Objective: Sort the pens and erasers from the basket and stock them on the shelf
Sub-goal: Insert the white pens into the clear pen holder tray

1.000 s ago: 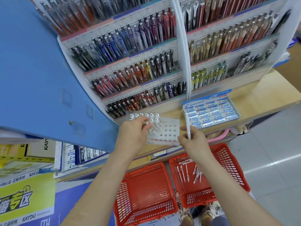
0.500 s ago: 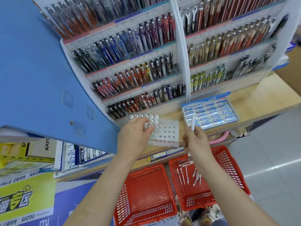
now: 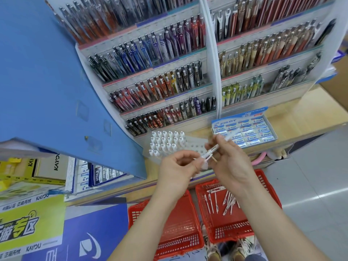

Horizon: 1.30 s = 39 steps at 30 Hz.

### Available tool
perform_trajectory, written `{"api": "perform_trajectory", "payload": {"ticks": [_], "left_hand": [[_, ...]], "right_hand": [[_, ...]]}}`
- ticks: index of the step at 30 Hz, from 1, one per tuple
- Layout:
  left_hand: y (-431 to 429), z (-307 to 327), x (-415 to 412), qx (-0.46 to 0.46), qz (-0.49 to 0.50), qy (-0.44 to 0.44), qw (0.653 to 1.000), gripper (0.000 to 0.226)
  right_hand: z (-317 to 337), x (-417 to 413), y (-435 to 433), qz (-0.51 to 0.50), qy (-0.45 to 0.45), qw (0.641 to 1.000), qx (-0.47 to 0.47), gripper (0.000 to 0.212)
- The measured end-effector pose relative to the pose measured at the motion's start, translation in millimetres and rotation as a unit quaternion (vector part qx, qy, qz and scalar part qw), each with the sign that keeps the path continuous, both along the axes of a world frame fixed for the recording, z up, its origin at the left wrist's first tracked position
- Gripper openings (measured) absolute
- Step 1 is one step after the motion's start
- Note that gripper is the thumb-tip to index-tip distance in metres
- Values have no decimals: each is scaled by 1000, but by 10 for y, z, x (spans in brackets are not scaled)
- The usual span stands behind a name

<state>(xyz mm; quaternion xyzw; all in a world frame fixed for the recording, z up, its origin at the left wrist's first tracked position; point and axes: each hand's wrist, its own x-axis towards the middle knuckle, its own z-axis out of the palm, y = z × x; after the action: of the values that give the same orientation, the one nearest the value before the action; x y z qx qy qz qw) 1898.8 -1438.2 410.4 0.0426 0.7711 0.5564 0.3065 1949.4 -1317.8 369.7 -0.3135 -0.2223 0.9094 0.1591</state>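
Note:
My right hand [image 3: 228,162] grips a white pen [image 3: 222,143] that lies slanted above the shelf edge. My left hand [image 3: 177,166] pinches that pen's lower end beside the right hand's fingers. Behind both hands stands a white holder tray [image 3: 195,146] with holes; several white pens [image 3: 165,141] stand in its left part. A blue box of Pilot erasers [image 3: 250,129] sits on the wooden shelf to the right. Below, the right red basket [image 3: 263,194] holds several loose white pens [image 3: 226,200]. The left red basket [image 3: 178,228] shows nothing inside.
A tiered display rack [image 3: 169,76] full of coloured pens rises behind the tray. A big blue panel [image 3: 47,72] juts out at the left. The wooden shelf [image 3: 301,112] runs to the right. Boxed stock and yellow cartons [image 3: 22,170] fill the lower left. My shoes [image 3: 226,253] stand under the baskets.
My left hand has left the tray and come over to the pen in my right hand. The pen has tilted from upright to slanted, and both hands now hold it.

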Motion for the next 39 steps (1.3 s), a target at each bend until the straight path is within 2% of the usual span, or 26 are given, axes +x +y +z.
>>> {"api": "perform_trajectory", "payload": {"ticks": [2,5,10,12,14,17,19,21,24,29,32,36,39], "left_hand": [[-65,38,-87,3,36,32,999,7],[-136,99,-211,25,88,48,995,7],[-190,195,-321,-3,69,98,993,11],[-260,261,-404,-29,70,160,984,18],[-357,342,-489,-60,62,233,969,24],[-513,443,-555,-132,23,335,933,27],[-604,457,-564,-169,-9,392,904,21],[-675,426,-569,-191,-26,433,880,10],[-725,343,-589,-225,-43,475,849,4],[-725,164,-628,-251,-71,494,830,5],[-691,117,-656,-259,-88,505,819,4],[-632,42,-730,-290,-125,505,803,11],[-581,-22,-781,-311,-151,489,801,12]], "right_hand": [[-34,41,74,-17,-7,1000,7,11],[-70,73,95,4,-29,997,73,6],[-133,93,-27,68,-74,984,148,9],[-194,77,-48,75,-131,960,235,10],[-267,50,-42,77,-183,921,335,12],[-356,-26,-30,86,-226,894,378,19],[-427,-72,-44,115,-253,872,402,22],[-489,-85,-58,129,-271,859,416,21],[-533,-26,-92,128,-270,864,406,22],[-540,72,-208,123,-268,865,406,29],[-505,113,-244,144,-264,864,403,44],[-485,157,-294,166,-246,867,400,74],[-515,167,-333,167,-240,863,413,80]]}}
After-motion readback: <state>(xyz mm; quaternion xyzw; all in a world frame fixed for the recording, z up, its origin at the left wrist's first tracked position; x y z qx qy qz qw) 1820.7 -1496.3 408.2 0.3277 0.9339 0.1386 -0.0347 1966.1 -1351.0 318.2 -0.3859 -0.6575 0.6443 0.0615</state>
